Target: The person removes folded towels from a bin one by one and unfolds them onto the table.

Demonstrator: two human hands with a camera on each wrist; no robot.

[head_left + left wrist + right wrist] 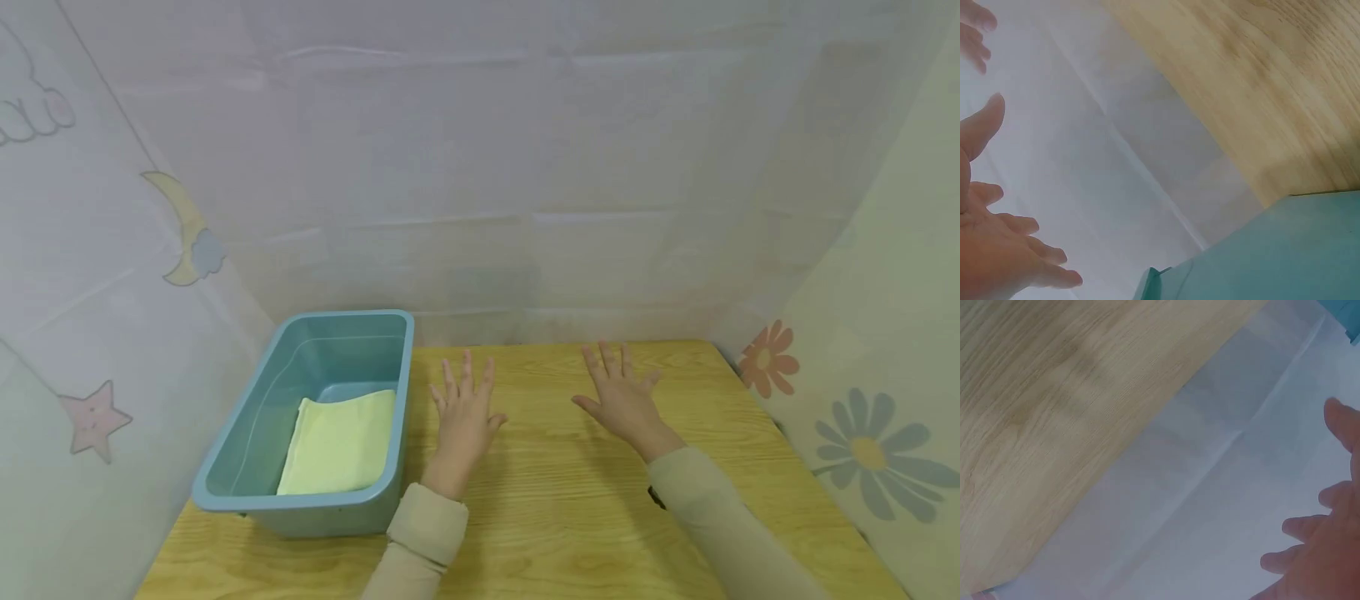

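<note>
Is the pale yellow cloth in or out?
In: the pale yellow cloth lies inside the rectangular blue plastic tub, its walls around it.

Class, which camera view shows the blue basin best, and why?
The head view: the blue basin shows its whole rim and the pale yellow cloth inside. The left wrist view catches only part of it; the right wrist view, just a scrap, top right.

The tub (300, 503) is teal blue, the cloth (342, 448) plain pale yellow-green, the tabletop (540, 517) yellow-brown with streaked wood grain, the sleeves (429, 523) beige. Pale wall sheets (75, 267) bear a yellow moon (183, 213), blue-grey cloud (207, 252), pink star (94, 418), red flower (771, 360) and a blue-grey flower (873, 454) with yellow centre.
</note>
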